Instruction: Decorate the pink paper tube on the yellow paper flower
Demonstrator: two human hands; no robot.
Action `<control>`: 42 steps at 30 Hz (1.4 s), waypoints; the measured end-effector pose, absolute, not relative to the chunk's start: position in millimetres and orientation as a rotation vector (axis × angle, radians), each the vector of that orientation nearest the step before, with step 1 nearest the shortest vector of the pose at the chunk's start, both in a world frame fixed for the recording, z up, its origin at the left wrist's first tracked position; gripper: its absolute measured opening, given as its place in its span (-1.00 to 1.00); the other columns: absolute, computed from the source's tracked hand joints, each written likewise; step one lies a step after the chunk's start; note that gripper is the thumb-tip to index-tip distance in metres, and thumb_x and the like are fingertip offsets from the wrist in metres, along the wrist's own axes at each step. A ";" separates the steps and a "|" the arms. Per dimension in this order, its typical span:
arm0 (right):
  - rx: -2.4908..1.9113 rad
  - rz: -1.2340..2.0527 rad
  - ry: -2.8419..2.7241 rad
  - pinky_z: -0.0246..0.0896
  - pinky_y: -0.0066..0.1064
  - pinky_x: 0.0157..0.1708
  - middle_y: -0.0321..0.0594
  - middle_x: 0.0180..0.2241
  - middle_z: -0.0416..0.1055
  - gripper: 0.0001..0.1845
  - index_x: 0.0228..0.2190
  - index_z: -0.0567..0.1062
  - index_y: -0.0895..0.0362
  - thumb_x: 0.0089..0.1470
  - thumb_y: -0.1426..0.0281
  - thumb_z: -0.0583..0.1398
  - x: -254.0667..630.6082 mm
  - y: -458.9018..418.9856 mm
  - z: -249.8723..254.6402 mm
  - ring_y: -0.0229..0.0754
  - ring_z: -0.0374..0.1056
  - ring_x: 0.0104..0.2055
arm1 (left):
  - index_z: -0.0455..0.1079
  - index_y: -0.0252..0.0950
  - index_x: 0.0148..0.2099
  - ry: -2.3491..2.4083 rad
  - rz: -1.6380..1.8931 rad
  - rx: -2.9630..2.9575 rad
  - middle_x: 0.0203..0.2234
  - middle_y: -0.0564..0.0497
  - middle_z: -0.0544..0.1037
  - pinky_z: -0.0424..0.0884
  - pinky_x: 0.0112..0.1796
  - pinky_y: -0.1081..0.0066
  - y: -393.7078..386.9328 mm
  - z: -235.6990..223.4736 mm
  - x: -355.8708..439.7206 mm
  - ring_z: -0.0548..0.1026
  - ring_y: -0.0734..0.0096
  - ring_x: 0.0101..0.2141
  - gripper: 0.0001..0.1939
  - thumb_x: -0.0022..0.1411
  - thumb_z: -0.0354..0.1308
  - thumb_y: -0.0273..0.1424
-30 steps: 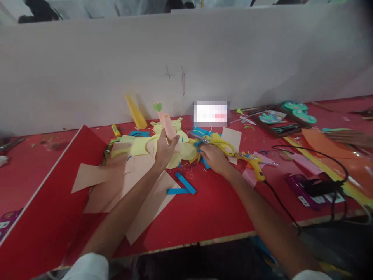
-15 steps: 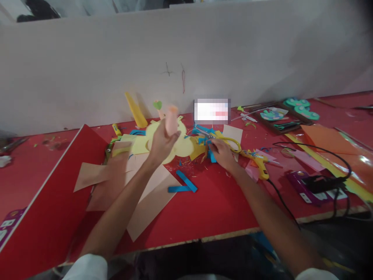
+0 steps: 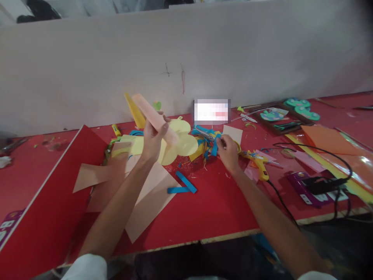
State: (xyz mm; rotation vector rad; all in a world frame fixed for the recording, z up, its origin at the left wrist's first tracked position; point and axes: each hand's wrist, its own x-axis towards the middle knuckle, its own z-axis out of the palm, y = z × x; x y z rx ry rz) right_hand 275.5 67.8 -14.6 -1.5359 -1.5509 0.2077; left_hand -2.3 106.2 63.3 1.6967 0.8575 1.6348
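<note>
Left hand has a pale pink paper tube, fingers wrapped round it, thumb on near side. Tube leans to upper left now; half a second ago it was near upright and blurred. Left hand is slightly further left than then. Tube's lower end comes over the pale yellow paper petals, just right of the fingers; can't tell if joined. Petals show further right than before.

Right hand is also shifted a bit right, now covering more of the yellow handles of the scissors. Its thumb and index are close together, right at a blue paper strip; strip sits at the left side of the fingertips. Can't tell if it is actually pinched. Blue and yellow scraps lie left of that hand, under the scissors.

Two blue strips lie unchanged on the red table, nearer the front edge. Glue gun is right of the right hand, same spot. Yellow cone stands behind the tube, partly overlapped by it now; it was in the clear before.
</note>
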 end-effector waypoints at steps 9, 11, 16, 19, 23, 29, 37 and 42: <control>-1.409 0.501 -1.307 0.06 -0.40 -0.45 -0.37 -0.56 0.11 -0.58 -0.50 0.20 0.02 0.26 0.03 0.10 268.7 73.2 -22.1 -0.21 0.12 -0.46 | 0.32 -0.24 0.08 0.886 1.253 1.624 -0.08 -0.15 0.56 0.52 -0.12 0.31 92.9 13.5 28.3 0.55 0.25 -0.08 -0.43 0.21 0.32 -0.01; -1.391 0.573 -1.296 0.08 -0.41 -0.48 -0.38 -0.57 0.10 -0.57 -0.49 0.20 0.01 0.25 0.01 0.11 266.1 72.3 -21.4 -0.21 0.12 -0.47 | 0.32 -0.23 0.10 0.909 1.200 1.676 -0.03 -0.17 0.54 0.51 -0.06 0.26 93.6 10.6 27.7 0.53 0.23 -0.04 -0.41 0.19 0.34 -0.01; -1.255 0.790 -1.233 0.12 -0.40 -0.52 -0.40 -0.55 0.14 -0.58 -0.47 0.22 0.01 0.18 -0.02 0.18 257.7 62.5 -11.8 -0.24 0.14 -0.53 | 0.30 -0.15 0.16 1.041 1.666 1.749 0.10 -0.15 0.45 0.38 0.16 0.18 83.0 19.9 11.9 0.44 0.22 0.12 -0.50 0.32 0.23 -0.02; -1.199 0.777 -1.245 0.13 -0.38 -0.48 -0.37 -0.54 0.19 -0.58 -0.49 0.26 0.02 0.17 0.01 0.21 249.3 53.2 -4.9 -0.23 0.17 -0.50 | 0.37 -0.20 0.02 1.239 1.810 1.790 -0.12 -0.07 0.50 0.43 -0.01 0.30 58.8 25.6 4.5 0.49 0.33 -0.11 -0.71 0.44 0.11 -0.12; -1.144 0.808 -1.260 0.07 -0.39 -0.48 -0.38 -0.56 0.18 -0.55 -0.52 0.29 0.04 0.12 0.00 0.27 229.5 38.6 -1.2 -0.26 0.11 -0.51 | 0.42 -0.25 -0.06 1.157 1.296 2.001 -0.26 -0.03 0.55 0.44 -0.17 0.36 23.3 20.2 17.5 0.48 0.37 -0.28 -0.71 0.38 0.18 -0.13; -1.056 0.821 -1.283 0.02 -0.44 -0.50 -0.42 -0.59 0.15 -0.49 -0.54 0.33 0.07 0.05 -0.05 0.34 203.1 23.1 -3.6 -0.29 0.07 -0.51 | 0.44 -0.23 -0.04 1.165 1.157 1.866 -0.38 0.08 0.54 0.43 -0.25 0.44 5.0 7.8 42.1 0.47 0.45 -0.37 -0.75 0.27 0.29 -0.28; -1.073 0.794 -1.334 -0.02 -0.45 -0.55 -0.44 -0.62 0.10 -0.45 -0.59 0.29 0.07 0.06 -0.05 0.34 203.0 22.2 -2.1 -0.32 0.04 -0.55 | 0.45 -0.24 -0.18 1.145 1.181 1.884 -0.35 0.04 0.59 0.46 -0.21 0.42 1.8 9.7 36.9 0.55 0.40 -0.31 -0.91 0.36 0.17 -0.34; -1.078 0.789 -1.400 0.01 -0.46 -0.54 -0.44 -0.62 0.15 -0.48 -0.59 0.31 0.08 0.11 0.00 0.32 197.5 18.5 -5.2 -0.32 0.08 -0.55 | 0.41 -0.25 -0.24 1.228 1.227 1.900 -0.38 0.03 0.52 0.41 -0.27 0.42 -2.3 5.4 39.8 0.50 0.39 -0.33 -0.78 0.41 0.14 -0.23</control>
